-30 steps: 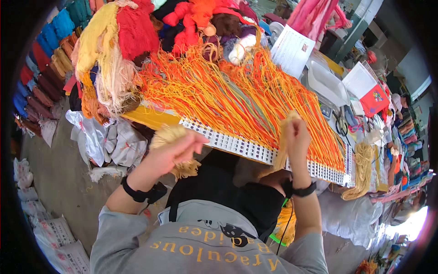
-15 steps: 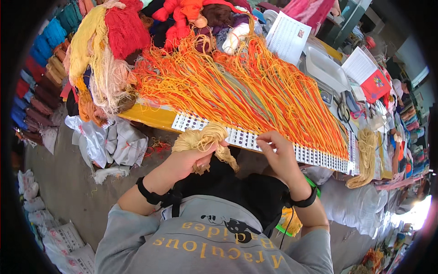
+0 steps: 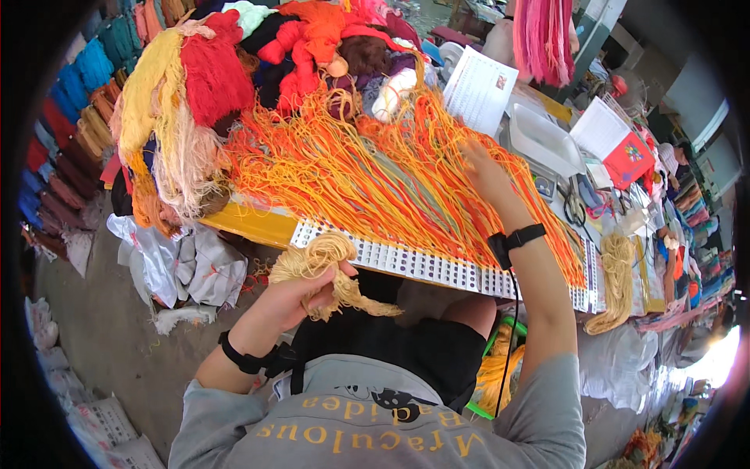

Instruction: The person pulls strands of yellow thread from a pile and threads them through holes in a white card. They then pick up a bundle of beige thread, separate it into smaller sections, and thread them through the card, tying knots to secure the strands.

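Head view: left hand fingers pinching pale yellow yarn bundle; right hand, fingers spread, rests on orange-yellow strands at 2 o'clock.

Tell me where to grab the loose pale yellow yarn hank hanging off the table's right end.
Grip the pale yellow yarn hank at its upper loop, where it rests on the table, coming from above. The strands there lie bunched together; the lower part dangles loose over the edge.

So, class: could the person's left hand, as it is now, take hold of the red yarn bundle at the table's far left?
Probably not yet: the left hand is full of pale yellow yarn, and the red yarn bundle lies far off.
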Demonstrator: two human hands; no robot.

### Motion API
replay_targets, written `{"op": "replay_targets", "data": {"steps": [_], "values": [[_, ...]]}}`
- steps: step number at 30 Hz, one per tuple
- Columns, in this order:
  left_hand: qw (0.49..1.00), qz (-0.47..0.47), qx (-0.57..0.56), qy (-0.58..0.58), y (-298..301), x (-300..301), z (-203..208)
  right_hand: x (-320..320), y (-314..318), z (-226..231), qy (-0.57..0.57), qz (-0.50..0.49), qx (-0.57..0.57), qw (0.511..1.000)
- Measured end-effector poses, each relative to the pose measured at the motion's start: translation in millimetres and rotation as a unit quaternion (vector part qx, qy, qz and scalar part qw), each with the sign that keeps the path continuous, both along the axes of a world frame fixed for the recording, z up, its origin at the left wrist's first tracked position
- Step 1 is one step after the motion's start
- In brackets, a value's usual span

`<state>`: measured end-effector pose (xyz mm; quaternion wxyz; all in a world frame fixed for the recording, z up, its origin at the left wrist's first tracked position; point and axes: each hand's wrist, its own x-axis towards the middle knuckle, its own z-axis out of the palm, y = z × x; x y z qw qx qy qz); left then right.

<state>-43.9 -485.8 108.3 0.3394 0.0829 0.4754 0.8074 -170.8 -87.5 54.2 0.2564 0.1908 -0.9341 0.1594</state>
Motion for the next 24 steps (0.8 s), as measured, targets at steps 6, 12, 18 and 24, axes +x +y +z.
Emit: {"op": "replay_targets", "data": {"steps": [6, 12, 18, 24], "values": [[1.000, 0.000, 0.014, -0.005, -9.2, -4.2, -6.0, 23.9, -57.1, 64.7, -0.077, -0.193, 0.050, 0.977], [0.998, -0.061, 0.017, -0.009, 3.3, -12.7, -13.3, 62.8, -67.4, 45.3, -0.232, -0.078, -0.107, 0.964], [0.994, -0.013, -0.066, 0.092, 12.4, -7.8, -4.2, 147.3, -182.6, 60.8, -0.446, 0.154, -0.460, 0.752], [0.993, 0.013, -0.055, 0.101, 16.9, -4.7, -2.9, 161.1, -193.5, 46.6, -0.406, 0.129, -0.525, 0.737]]}}
